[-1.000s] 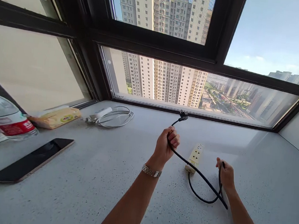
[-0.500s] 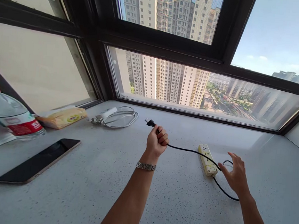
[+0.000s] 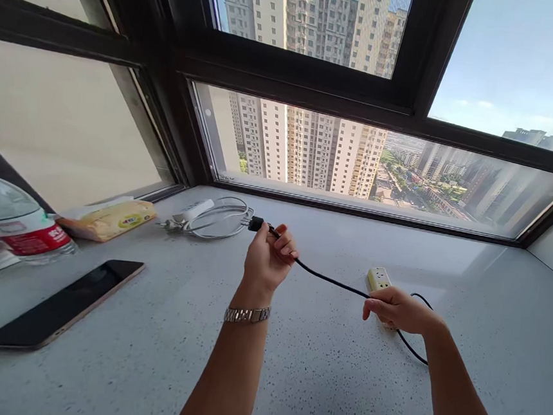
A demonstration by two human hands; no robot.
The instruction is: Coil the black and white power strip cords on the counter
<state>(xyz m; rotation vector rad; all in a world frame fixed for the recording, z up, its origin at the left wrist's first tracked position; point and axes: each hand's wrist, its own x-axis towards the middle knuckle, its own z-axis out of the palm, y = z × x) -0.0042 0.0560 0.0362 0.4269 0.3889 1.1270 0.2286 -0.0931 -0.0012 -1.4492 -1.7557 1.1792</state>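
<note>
The left hand [image 3: 268, 258] is clenched on the black cord [image 3: 332, 281] near its plug [image 3: 256, 224]; the right hand [image 3: 393, 308] covers the power strip [image 3: 379, 278] (fingers closed over it), stretching the cord out.

I see bare table [image 3: 319, 379] ahead and to the right. Leftward, the phone [image 3: 62, 305], bottle [image 3: 11, 223], tissue pack [image 3: 108, 218] and coiled white cable [image 3: 212, 218] block passage.

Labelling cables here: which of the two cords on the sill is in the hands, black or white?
The black cord. The left hand grips it near the plug; the right hand holds it over the power strip. The white cord lies coiled, untouched.
</note>
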